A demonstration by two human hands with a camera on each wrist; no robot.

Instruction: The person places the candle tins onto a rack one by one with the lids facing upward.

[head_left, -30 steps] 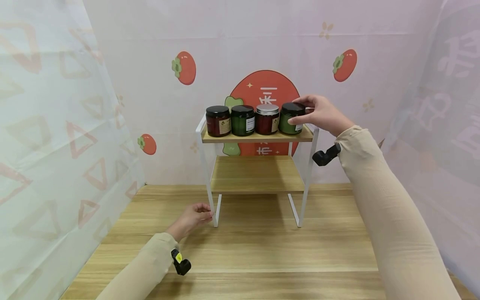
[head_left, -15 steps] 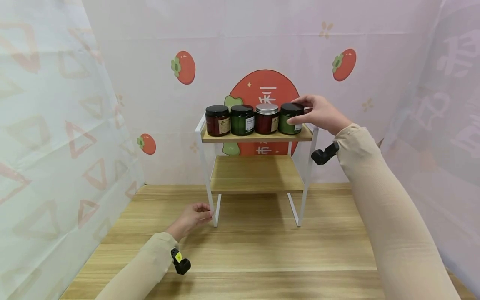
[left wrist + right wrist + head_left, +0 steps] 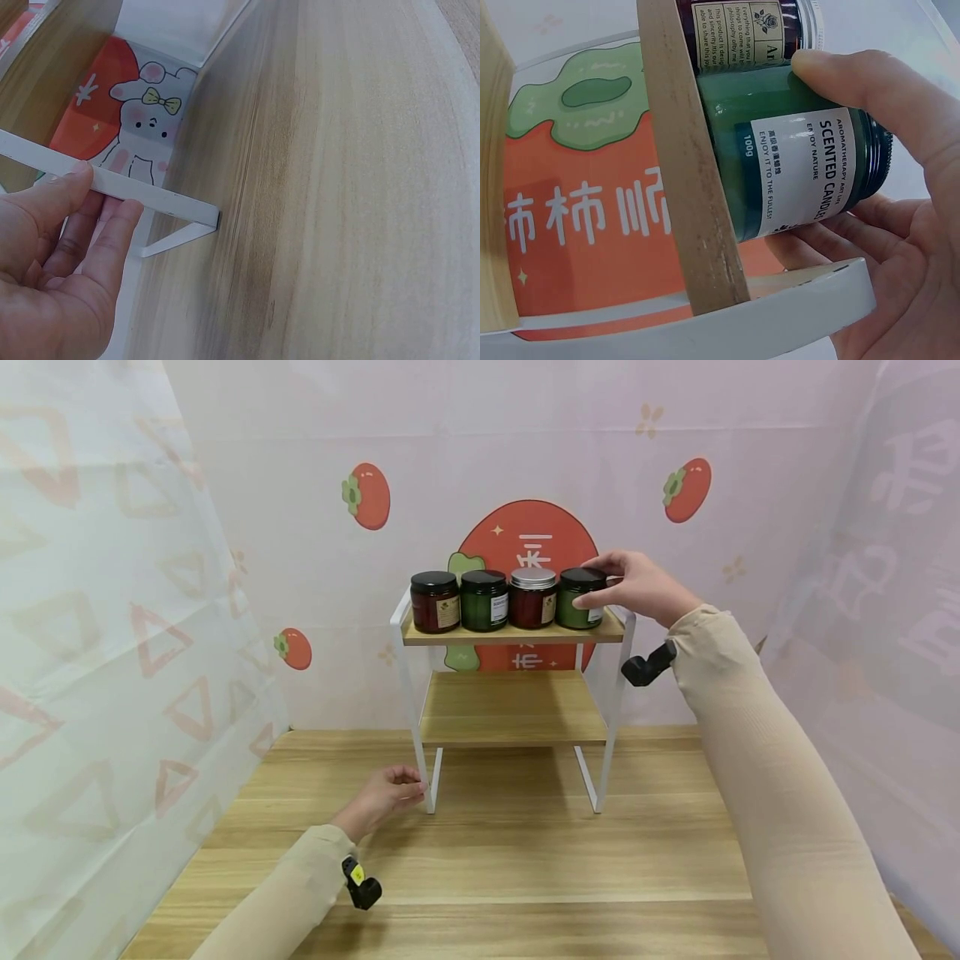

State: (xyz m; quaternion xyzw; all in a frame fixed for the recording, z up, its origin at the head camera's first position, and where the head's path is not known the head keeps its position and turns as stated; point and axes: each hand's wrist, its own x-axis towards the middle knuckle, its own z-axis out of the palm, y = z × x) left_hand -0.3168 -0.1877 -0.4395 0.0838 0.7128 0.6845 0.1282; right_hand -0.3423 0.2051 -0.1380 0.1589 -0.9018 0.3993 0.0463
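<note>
Four-legged-looking white metal and wood rack (image 3: 513, 637) stands on the table, a row of candle jars on its top board. My right hand (image 3: 647, 591) grips the green scented candle jar (image 3: 799, 169) at the row's right end, thumb on the near side and fingers behind. Its black lid shows in the head view. Beside it is a dark red jar (image 3: 531, 608) with a silver lid, then a green jar (image 3: 476, 610) and a dark red jar (image 3: 432, 612), both black-lidded. Low on the left, my left hand (image 3: 382, 799) pinches the rack's white front leg (image 3: 154, 196) between thumb and fingers.
The rack's lower wooden board (image 3: 513, 708) lies below the jars. A wood-grain table (image 3: 525, 868) spreads under the rack. Behind stands a pale backdrop (image 3: 300, 527) with printed persimmons, and a hanging sheet (image 3: 97, 635) closes off the left side.
Almost nothing differs: both hands keep their hold and the jars stay in place. The view and right forearm shift very slightly left.
</note>
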